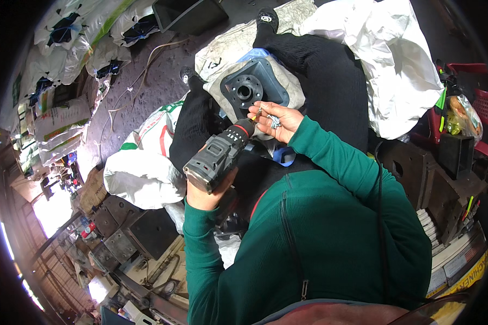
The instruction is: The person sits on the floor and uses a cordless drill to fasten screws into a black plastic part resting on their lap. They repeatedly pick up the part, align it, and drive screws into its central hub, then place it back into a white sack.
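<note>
My left hand [203, 198] is wrapped round a grey and black cordless drill [218, 156] with a red ring near its chuck. The drill points up and to the right, its bit reaching my right hand [285, 120]. Several small silver screws [275, 122] are held in my right hand, its thumb and forefinger pinched by the bit tip. Just beyond my fingers lies a dark grey tray-shaped housing [277, 93] with rounded corners. A round black flange [234, 88] with a central hole and smaller holes around it sits in the housing.
A pale cloth [293, 93] lies under the housing, between my black-trousered legs. White sacks [141, 173] are to the left, with a large white bag [396, 70] to the right. A dark bin [190, 16] stands at the far side. Metal blocks [412, 168] and a red basket [487, 105] are at right.
</note>
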The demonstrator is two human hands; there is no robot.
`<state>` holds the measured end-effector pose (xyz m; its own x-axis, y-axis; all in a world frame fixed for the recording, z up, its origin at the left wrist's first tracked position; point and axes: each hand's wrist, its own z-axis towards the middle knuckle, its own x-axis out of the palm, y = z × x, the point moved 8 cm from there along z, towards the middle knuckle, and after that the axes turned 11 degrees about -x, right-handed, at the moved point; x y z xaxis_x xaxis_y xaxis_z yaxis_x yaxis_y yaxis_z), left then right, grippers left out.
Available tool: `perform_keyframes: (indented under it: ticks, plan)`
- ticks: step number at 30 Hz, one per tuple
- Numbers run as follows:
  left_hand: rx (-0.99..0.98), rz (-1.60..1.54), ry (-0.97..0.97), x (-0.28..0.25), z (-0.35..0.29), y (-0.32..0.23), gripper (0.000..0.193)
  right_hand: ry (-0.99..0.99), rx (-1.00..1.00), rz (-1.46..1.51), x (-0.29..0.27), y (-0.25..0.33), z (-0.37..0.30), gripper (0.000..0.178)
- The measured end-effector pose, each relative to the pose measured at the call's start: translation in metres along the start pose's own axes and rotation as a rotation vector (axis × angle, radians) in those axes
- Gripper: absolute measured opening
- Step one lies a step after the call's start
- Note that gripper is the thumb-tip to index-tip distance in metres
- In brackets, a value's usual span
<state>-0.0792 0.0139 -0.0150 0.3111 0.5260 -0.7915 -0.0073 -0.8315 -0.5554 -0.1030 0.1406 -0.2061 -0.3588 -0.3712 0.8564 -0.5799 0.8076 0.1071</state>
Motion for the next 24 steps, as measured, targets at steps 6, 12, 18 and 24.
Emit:
perform_keyframes:
  ticks: [6, 12, 18, 24]
  plan:
    - [0.075, 0.077, -0.02, -0.003, 0.01, -0.009, 0.044, -0.012, -0.01, -0.089, 0.001, 0.005, 0.007, 0.021]
    - [0.101, 0.22, -0.025, -0.001, 0.016, -0.015, 0.042, -0.021, 0.019, -0.111, 0.002, 0.005, 0.012, 0.019]
    - [0.145, 0.281, -0.014, -0.004, 0.022, -0.016, 0.044, -0.025, 0.058, -0.102, 0.001, 0.004, 0.015, 0.02]
    - [-0.156, 0.108, 0.079, 0.007, 0.02, -0.013, 0.044, -0.034, 0.045, -0.13, 0.0, 0.002, 0.025, 0.023]
